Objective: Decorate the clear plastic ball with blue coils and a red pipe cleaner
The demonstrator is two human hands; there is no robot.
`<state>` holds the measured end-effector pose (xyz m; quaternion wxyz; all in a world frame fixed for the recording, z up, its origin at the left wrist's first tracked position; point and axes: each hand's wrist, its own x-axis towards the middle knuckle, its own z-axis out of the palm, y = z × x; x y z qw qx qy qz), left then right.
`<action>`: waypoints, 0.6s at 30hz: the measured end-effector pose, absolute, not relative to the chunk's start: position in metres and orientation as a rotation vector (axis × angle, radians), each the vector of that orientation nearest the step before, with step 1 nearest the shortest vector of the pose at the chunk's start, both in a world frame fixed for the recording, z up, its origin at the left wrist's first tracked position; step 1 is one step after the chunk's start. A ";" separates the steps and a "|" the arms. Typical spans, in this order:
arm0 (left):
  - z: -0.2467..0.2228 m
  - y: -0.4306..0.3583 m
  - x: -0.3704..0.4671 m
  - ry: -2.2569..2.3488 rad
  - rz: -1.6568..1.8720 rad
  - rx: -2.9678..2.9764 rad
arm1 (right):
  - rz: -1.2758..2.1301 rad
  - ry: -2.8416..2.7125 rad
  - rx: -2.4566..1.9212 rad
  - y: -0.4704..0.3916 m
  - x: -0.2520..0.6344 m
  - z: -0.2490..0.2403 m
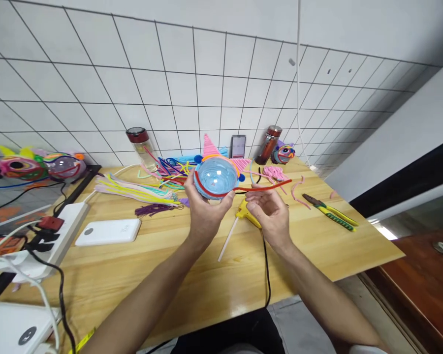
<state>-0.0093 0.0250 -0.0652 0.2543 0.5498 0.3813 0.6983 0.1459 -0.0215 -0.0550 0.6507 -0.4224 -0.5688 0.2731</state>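
Note:
My left hand [206, 211] is wrapped around a clear, blue-tinted plastic ball [217, 176], held up above the table. Pink striped pointed pieces [209, 146] rise from its upper rim, along with orange trim and dark blue round bits. A red pipe cleaner [271, 188] runs along the ball's lower edge, and its loose end sticks out to the right. The fingers of my right hand [269, 211] are pinched together at that loose length. Below the hands lies a yellow hot glue gun [248, 214], partly hidden by my right hand, with a white glue stick [228, 240] extending from it.
Bundled pipe cleaners [133, 189] and pliers [332, 212] lie on the wooden table [162, 280]. A white power bank [108, 232] and power strip [64, 231] are at left. Behind stand two bottles [268, 145], a phone [238, 146] and decorated balls [64, 166].

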 end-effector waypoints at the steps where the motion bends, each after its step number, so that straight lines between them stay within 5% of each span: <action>1: -0.065 0.024 -0.009 1.039 1.898 1.492 | 0.607 -1.261 -0.931 -0.021 0.138 -0.052; 18: -0.059 0.012 -0.002 1.096 1.937 1.485 | -0.407 -1.485 -0.902 -0.016 0.131 -0.050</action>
